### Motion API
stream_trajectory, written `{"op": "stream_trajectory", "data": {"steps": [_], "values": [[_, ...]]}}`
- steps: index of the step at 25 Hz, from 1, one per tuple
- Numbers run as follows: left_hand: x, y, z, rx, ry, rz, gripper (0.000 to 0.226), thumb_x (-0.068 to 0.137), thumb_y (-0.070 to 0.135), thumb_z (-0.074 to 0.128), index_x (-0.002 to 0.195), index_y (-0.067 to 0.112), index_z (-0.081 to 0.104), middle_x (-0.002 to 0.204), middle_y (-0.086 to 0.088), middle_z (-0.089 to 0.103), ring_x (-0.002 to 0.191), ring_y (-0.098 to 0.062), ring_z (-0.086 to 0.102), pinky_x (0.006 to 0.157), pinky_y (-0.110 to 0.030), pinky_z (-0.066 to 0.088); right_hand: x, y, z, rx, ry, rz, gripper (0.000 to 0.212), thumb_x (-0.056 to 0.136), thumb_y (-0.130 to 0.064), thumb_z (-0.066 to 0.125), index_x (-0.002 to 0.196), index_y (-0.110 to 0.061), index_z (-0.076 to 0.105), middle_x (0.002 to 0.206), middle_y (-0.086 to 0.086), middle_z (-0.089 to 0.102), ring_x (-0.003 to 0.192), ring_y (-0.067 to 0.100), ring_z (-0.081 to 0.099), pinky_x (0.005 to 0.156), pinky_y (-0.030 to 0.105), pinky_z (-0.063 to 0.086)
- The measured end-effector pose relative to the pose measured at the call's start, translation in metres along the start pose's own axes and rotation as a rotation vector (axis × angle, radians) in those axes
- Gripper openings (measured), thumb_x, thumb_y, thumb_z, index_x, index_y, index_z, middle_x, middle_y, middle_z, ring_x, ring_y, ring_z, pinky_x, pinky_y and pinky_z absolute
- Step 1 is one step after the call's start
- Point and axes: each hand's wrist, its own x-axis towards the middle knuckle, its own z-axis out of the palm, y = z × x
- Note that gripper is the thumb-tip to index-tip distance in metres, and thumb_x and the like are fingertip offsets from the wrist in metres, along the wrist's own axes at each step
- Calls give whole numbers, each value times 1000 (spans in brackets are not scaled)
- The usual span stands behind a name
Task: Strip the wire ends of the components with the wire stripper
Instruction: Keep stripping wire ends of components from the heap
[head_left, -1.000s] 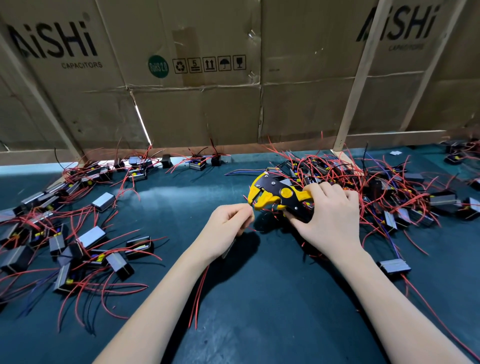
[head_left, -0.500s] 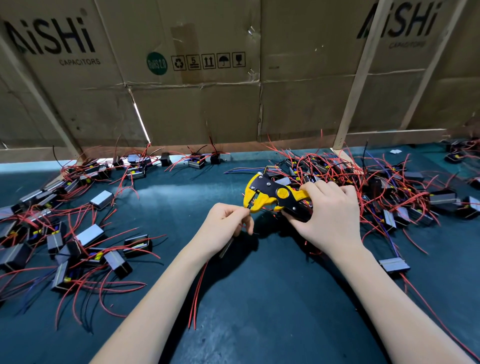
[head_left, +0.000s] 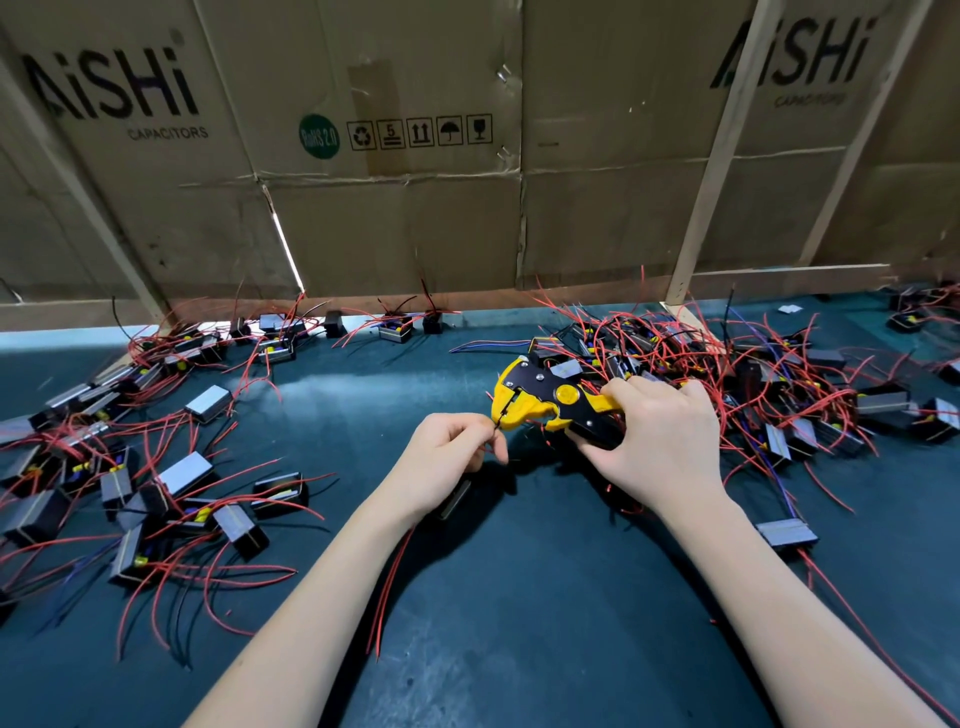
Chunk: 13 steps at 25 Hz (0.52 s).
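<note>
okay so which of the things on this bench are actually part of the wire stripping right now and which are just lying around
In use:
wire stripper, gripped by the right hand
thin wire, pinched by the left hand
component under that hand

Lying about:
component pile, left
tangled pile, right
cardboard boxes

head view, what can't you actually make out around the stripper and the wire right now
- Wire end at the wire stripper nose: too small to tell bare from insulated.
- Component under the left hand: mostly hidden by palm and wrist.
- Stripper handles: covered by the right hand.
</note>
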Motion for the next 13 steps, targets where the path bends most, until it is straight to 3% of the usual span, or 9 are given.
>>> {"op": "stream_trajectory", "data": {"steps": [6,9,11,13], "values": [[1,-1,-1,-5,-16,-1,36,86,27,42,60,15,63,53,8,34,52,-9,29,50,-17,27,0,-6,-3,-21,11,56,45,48,-47,91,55,-16,60,47,2,55,44,28,57,49,23,30],[-2,1,-5,56,-23,5,30,89,31,48,69,17,66,59,3,44,57,-15,37,58,-26,32,-1,-1,1,-49,75,91,46,60,-53,84,81,-15,67,71,3,64,68,30,61,65,35,38],[-4,1,-12,275,18,41,18,89,43,62,90,25,67,77,6,59,70,-15,51,69,-29,40,0,6,1,-34,117,183,52,68,-57,76,96,-14,66,86,4,65,82,30,60,76,39,36],[-8,3,-25,593,38,-21,49,75,67,65,108,33,56,89,10,58,83,-12,54,75,-31,44,1,12,-1,10,143,290,55,73,-62,67,101,-14,66,90,5,66,86,31,61,77,39,36]]}}
